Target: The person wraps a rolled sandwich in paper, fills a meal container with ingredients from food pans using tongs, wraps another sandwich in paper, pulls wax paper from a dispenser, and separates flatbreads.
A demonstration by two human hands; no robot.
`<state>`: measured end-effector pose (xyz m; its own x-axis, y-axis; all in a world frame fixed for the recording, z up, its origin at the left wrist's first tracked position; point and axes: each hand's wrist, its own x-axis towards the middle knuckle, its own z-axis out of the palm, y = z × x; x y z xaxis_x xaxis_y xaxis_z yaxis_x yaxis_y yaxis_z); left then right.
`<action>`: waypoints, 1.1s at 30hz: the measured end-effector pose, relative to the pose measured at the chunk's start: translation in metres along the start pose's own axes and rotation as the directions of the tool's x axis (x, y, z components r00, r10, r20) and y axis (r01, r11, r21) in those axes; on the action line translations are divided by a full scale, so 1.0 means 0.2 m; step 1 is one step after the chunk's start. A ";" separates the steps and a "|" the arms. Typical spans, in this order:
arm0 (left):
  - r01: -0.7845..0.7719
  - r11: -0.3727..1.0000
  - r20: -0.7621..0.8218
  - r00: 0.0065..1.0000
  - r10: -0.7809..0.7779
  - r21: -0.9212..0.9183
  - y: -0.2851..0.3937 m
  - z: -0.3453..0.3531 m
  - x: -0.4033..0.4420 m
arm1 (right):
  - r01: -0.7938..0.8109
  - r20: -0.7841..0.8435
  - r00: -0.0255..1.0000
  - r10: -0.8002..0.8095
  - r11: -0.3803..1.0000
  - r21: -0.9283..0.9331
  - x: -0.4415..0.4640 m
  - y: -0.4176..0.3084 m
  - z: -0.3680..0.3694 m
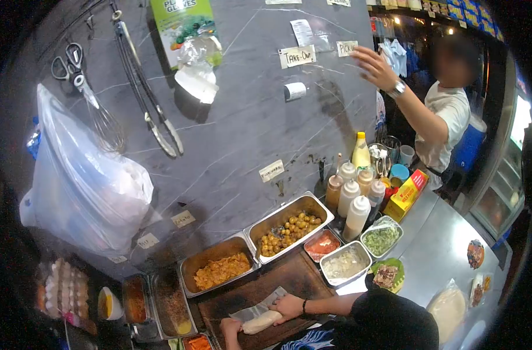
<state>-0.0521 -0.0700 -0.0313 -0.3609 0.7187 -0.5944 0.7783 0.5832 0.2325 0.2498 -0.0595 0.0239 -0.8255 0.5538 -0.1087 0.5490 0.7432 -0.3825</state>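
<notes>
A pale rolled flatbread wrap [261,322] lies on a translucent sheet [255,308] over a dark wooden board [219,306]. My right hand [288,307] grips the right end of the wrap, its fingers curled over it and the sheet's edge. At the left end, my left hand [230,329] is closed on the wrap, partly cut off by the frame. Behind the board stand a metal pan of orange shredded filling [222,272] and a pan of small round brown balls [289,233]. Tubs of chopped white onion [343,263], red pieces [322,245] and shredded green vegetable [380,240] sit to the right.
Squeeze bottles [356,217] and a yellow box [407,195] stand behind the tubs. Left are egg trays [65,291] and a hanging plastic bag [85,186]. Tongs [146,87] and a whisk [102,119] hang on the wall. Another person's hand [378,69] reaches toward paper labels.
</notes>
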 end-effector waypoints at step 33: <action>-0.648 0.550 -0.183 0.545 0.818 0.526 0.24 0.08 -0.61 | 0.060 -0.196 0.979 -0.053 0.998 0.027 -0.08 0.01 0.02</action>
<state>0.0366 -0.1355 0.0406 0.3456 0.9383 0.0073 0.9326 -0.3443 0.1081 0.2632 -0.0685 0.0223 -0.8118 0.5764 0.0936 0.4950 0.7643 -0.4132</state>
